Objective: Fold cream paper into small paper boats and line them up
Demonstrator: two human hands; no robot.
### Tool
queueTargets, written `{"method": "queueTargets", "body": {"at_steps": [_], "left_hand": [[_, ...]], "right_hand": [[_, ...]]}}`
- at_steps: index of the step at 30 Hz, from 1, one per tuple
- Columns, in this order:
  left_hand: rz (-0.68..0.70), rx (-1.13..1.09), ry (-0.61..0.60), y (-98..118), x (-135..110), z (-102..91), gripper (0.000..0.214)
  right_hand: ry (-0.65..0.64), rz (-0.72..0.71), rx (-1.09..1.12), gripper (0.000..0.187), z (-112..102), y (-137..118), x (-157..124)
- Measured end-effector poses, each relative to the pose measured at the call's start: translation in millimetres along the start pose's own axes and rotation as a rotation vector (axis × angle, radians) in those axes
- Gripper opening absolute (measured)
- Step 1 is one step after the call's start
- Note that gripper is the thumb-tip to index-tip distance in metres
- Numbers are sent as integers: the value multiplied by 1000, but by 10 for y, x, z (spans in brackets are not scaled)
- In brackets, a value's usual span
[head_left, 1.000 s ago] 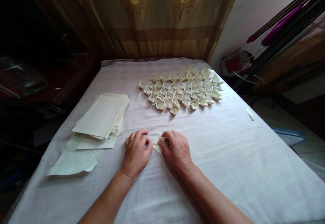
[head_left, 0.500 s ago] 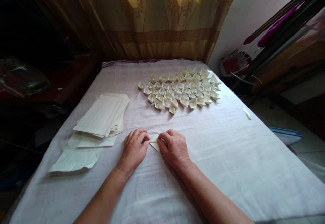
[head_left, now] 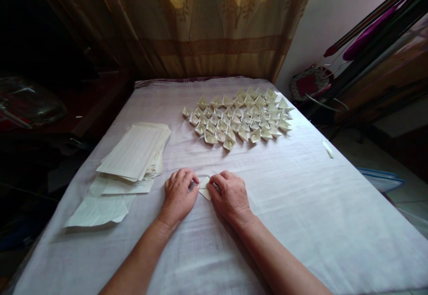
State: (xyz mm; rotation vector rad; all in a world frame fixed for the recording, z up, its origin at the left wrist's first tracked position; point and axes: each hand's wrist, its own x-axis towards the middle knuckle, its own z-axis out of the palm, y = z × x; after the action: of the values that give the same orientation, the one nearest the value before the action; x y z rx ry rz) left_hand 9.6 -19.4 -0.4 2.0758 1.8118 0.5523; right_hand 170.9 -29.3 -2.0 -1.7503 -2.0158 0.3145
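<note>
A small folded piece of paper (head_left: 204, 190) lies low over the cloth between my two hands, its edges partly covered by fingers. My left hand (head_left: 180, 193) has its thumb and forefinger curled to the paper's left corner, pinching it. On the right side, my right hand (head_left: 230, 195) grips the paper between thumb and bent fingers. Beyond the hands, several folded paper boats (head_left: 229, 142) stand in close rows. To the left of my left hand lies a stack of loose paper sheets (head_left: 132, 152), with a crumpled sheet at its near end.
A pale cloth (head_left: 301, 223) covers the table. A patterned curtain (head_left: 207, 50) hangs at the far edge. A small white scrap (head_left: 328, 149) lies near the right edge. Dark furniture with a clear plastic-like object (head_left: 30, 101) stands at left; a bag (head_left: 310, 83) is beyond the right edge.
My left thumb and forefinger have shifted slightly right along the folded paper. My right hand stays nearly in place. The view has moved a little; boats and sheets lie as before.
</note>
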Motion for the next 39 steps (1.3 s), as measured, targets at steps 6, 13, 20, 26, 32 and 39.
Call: {"method": "queueTargets", "body": {"at_steps": [6,13,20,26,32,39], "left_hand": [[-25,-13,-123,-4,71,-117,19],[296,17,-100,-120,55,-94,45],[515,93,-88,-99,58,-125,32],[467,164,-242,110,319,-245,5],[541,341,-405,304,501,-321,7],[580,407,-503,427,642,-350,5]], "right_hand": [[12,-9,2,7,-3,5,-2],[33,-16,9,9,31,23,7],[9,-9,69,6,-53,191,-7],[-18,12,46,9,-109,291,4],[22,-4,110,11,-103,333,38],[-18,27,122,10,-139,348,67]]}}
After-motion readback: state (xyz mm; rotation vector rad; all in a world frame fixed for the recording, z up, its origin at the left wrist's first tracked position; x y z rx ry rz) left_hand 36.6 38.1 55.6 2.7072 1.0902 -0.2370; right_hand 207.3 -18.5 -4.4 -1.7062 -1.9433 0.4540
